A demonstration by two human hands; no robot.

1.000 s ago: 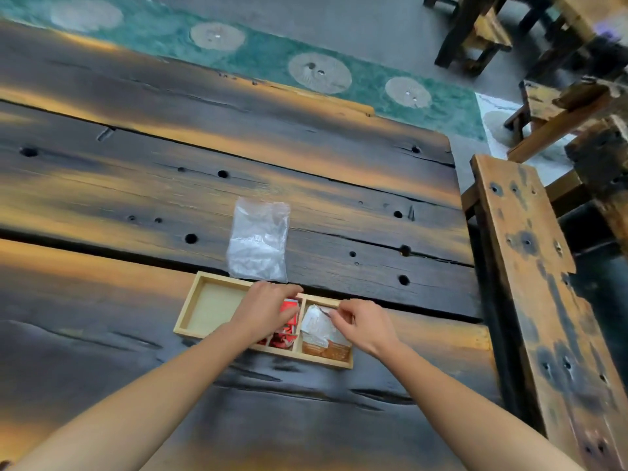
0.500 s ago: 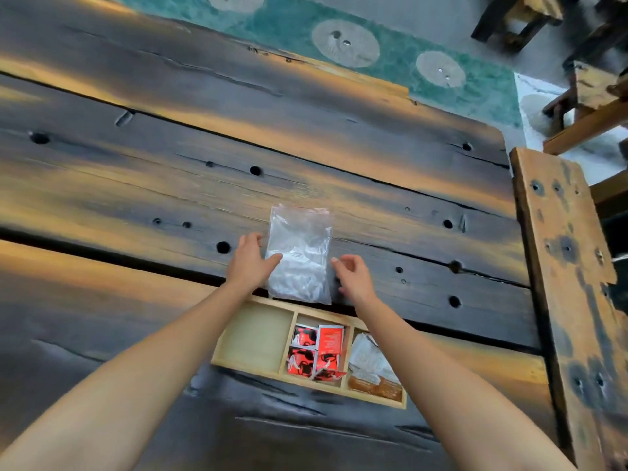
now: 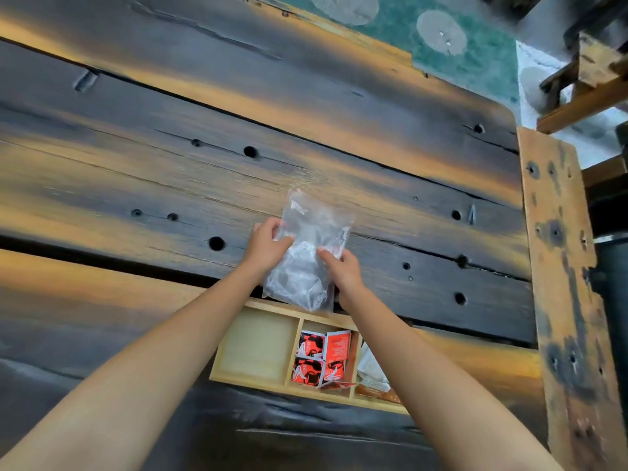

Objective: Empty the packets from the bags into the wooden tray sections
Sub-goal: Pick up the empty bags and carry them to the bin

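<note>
- Head view: clear plastic bag [image 3: 307,256] sits between my two hands, just beyond the far rim of the wooden tray [image 3: 253,380], its long axis running from near to far and leaning slightly right at the top.
- My left hand [image 3: 268,244] pinches the bag's left edge high up, thumb across the front of the film, fingers curled behind it.
- My right hand [image 3: 343,268] grips the right edge lower down, fingers closed on the plastic; both hands sit about equally near the tray.
- Whether the bag's near end touches the dark plank table [image 3: 170,185] or hangs just clear of it, I cannot tell.
- Its contents look pale and crumpled; I cannot make out single packets.
- The tray lies on the near side of the bag, almost straight under my wrists. Its left section is bare, the middle one holds red packets [image 3: 321,360], and the right one holds pale sachets [image 3: 372,368], partly hidden by my right forearm.
- As I judge it, the bag must come back toward me and to the left, mouth turned down over the bare section.
</note>
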